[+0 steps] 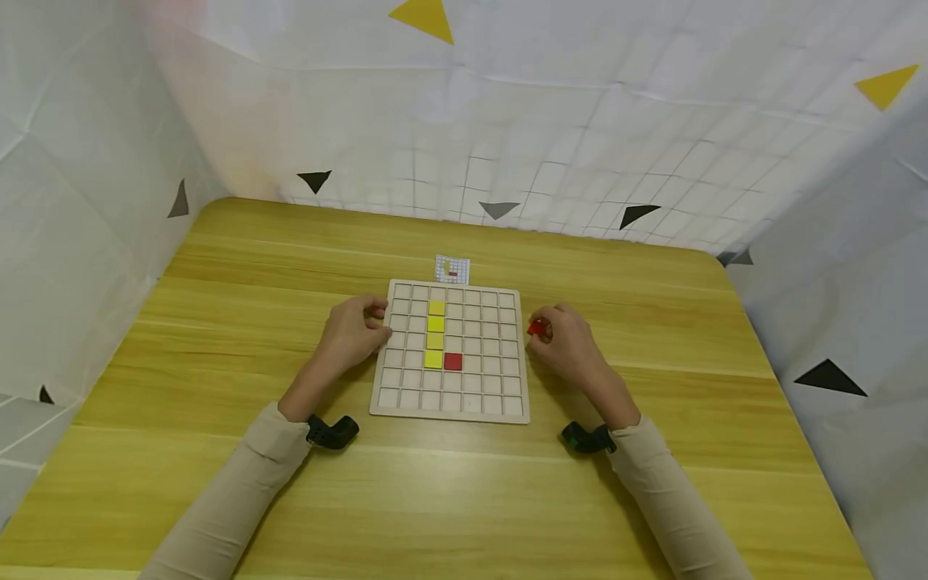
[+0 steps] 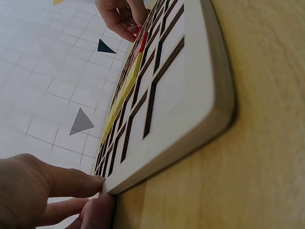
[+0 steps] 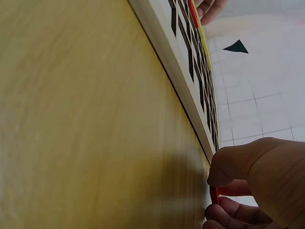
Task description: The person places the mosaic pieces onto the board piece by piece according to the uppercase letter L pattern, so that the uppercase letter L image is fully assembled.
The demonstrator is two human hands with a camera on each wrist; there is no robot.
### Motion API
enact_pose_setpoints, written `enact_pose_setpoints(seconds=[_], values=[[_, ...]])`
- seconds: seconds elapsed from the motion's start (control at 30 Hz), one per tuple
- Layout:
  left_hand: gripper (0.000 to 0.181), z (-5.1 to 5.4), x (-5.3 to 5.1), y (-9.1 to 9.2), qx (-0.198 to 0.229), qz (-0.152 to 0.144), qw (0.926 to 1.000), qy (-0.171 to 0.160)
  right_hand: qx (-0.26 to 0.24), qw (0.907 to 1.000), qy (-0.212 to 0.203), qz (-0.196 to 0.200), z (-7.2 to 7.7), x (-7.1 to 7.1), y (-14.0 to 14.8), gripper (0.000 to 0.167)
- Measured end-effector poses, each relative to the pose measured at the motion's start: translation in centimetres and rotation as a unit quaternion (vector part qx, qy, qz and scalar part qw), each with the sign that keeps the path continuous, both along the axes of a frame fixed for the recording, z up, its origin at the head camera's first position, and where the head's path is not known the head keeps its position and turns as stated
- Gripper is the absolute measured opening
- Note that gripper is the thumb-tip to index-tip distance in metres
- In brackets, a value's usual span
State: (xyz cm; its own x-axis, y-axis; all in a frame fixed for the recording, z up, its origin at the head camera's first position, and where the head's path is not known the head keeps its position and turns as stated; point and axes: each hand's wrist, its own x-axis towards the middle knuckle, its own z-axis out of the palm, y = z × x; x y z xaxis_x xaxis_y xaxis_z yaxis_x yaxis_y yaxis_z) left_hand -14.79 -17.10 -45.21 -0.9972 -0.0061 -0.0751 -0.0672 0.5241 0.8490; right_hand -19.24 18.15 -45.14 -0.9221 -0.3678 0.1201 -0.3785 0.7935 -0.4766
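Note:
A pale wooden grid board (image 1: 449,420) lies on the table between the hands. Four yellow tiles (image 1: 435,324) form one column in it, and a red tile (image 1: 453,362) sits right of the lowest yellow one. At the board's left edge, my left hand (image 1: 350,332) holds the rim with thumb and fingertips; the left wrist view shows its fingertips (image 2: 97,180) against the rim. Just off the right edge, my right hand (image 1: 569,342) pinches another red tile (image 1: 538,328) above the table. Fingers mostly cover that tile in the right wrist view.
A small printed pattern card (image 1: 453,269) lies behind the board's far edge. White cloth walls (image 1: 580,121) with triangle prints stand around the back and sides of the wooden table (image 1: 464,499). Black wrist cameras (image 1: 589,438) sit near the sleeves.

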Motion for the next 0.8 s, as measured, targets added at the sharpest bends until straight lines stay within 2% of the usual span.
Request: enact_pose_setpoints(seconds=[0.33, 0.57, 0.8], values=[[0.047, 0.1, 0.1, 0.1, -0.008, 0.004, 1.0000, -0.003, -0.008, 1.0000, 0.005, 0.000, 0.4, 0.6, 0.4, 0.029], [0.047, -0.1, -0.1, 0.0, -0.007, 0.001, 1.0000, 0.000, -0.018, 0.9994, 0.028, 0.010, 0.6, 1.0, 0.3, 0.026], [0.047, -0.1, -0.1, 0.0, -0.005, 0.001, 1.0000, 0.003, -0.033, 0.9986, 0.032, 0.026, 0.9, 1.6, -0.2, 0.027]])
